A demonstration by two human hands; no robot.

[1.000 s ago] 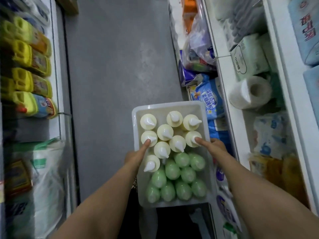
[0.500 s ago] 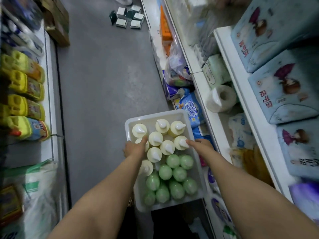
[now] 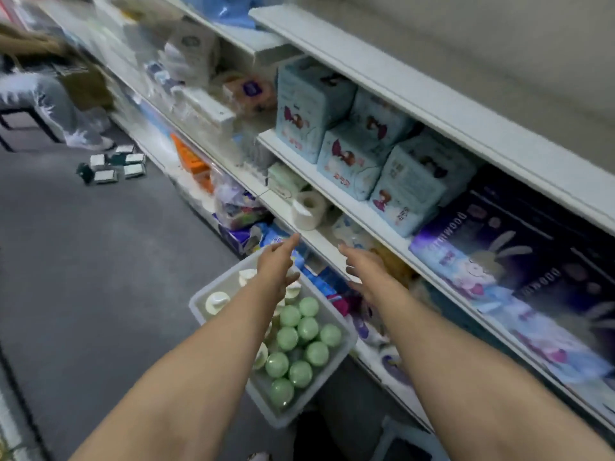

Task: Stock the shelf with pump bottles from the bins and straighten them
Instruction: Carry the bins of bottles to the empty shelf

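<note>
both hands (image 3: 278,261) empty, outstretched above bottles (image 3: 301,334) in bin (image 3: 266,399)

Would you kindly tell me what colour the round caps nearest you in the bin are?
Pale green round caps, clearest in the head view.

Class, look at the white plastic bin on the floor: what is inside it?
The white bin holds upright pump bottles: green-capped ones nearer, white-capped ones farther. The left hand and forearm cover several white caps; the bin's floor is hidden.

Clear bin (image 3: 199,306) on floor w/ upright pump bottles: cream (image 3: 217,301) far end, green (image 3: 287,337) near.
</note>
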